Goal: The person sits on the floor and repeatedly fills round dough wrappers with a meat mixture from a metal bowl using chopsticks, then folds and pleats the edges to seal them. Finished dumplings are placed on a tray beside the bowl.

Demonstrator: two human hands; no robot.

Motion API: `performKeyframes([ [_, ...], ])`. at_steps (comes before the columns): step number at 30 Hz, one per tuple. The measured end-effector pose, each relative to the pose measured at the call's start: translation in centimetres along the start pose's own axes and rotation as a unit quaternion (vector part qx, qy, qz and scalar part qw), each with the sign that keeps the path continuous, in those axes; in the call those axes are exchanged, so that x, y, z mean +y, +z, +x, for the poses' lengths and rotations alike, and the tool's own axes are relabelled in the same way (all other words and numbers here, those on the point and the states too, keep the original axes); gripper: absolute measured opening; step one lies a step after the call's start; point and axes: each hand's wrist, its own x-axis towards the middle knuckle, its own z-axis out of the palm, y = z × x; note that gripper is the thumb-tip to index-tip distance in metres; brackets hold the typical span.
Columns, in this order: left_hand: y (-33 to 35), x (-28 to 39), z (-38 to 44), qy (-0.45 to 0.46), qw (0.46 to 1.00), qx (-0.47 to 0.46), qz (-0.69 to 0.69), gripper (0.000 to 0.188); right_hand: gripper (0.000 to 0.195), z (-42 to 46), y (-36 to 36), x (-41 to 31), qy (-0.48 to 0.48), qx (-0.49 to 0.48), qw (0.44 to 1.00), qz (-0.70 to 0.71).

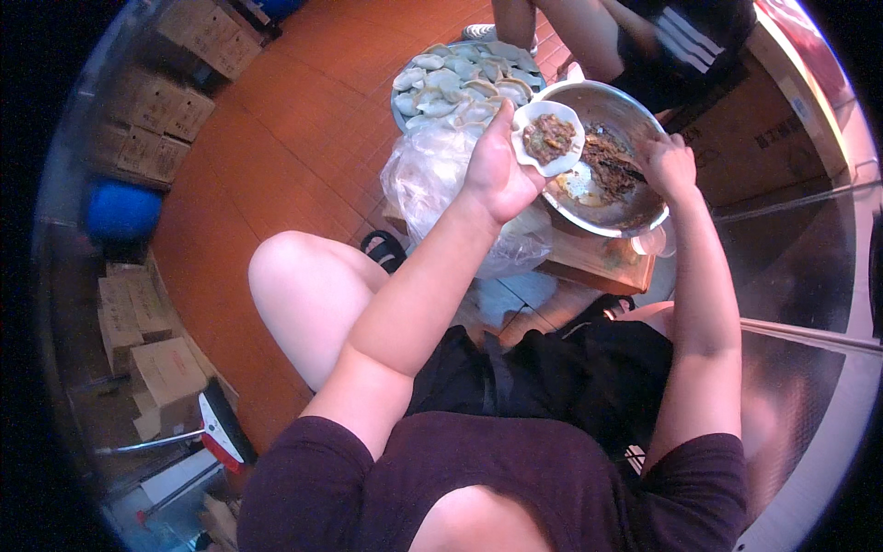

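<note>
On the fingers of my left hand [502,169] lies a round dumpling wrapper [572,159] topped with a heap of minced filling [548,138]. My right hand [666,165] is over the right side of a metal bowl [586,224], gripping a dark thin utensil whose tip is in the filling mass [607,162]. The utensil's kind cannot be told. Behind my left hand a round tray [400,119] holds many folded dumplings [445,79]. A clear plastic bag [428,179] with pale contents sits below the tray, left of the bowl.
A cardboard box [600,262] is under the bowl, with a small clear cup [652,241] at its corner. Another person's bare legs [579,34] are beyond the bowl. Stacked cartons [148,110], a blue container [123,210] and a broom [224,431] line the left side.
</note>
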Motion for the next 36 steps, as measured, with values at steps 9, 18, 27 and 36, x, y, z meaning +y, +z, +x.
performKeyframes([
  [9, -0.1, -0.6, -0.7, -0.053, 0.998, -0.01, -0.012, 0.056, 0.049, -11.9, -10.8, 1.7, 0.108, -0.279, 0.943, 0.143],
  [18, 5.1, -3.0, -0.7, -0.091, 0.993, -0.034, 0.062, 0.053, 0.078, -12.8, -3.4, 1.5, 0.049, -0.33, 0.943, -0.014],
  [27, 6.5, 0.2, -4.4, -0.139, 0.97, 0.002, 0.2, 0.058, 0.058, -12.4, -11.7, 1.8, 0.03, -0.206, 0.942, 0.263],
  [36, 4.5, -1.1, -6.4, -0.27, 0.941, -0.068, 0.194, 0.07, 0.076, -7.5, -13.3, -5.0, -0.319, 0.028, 0.871, 0.372],
])
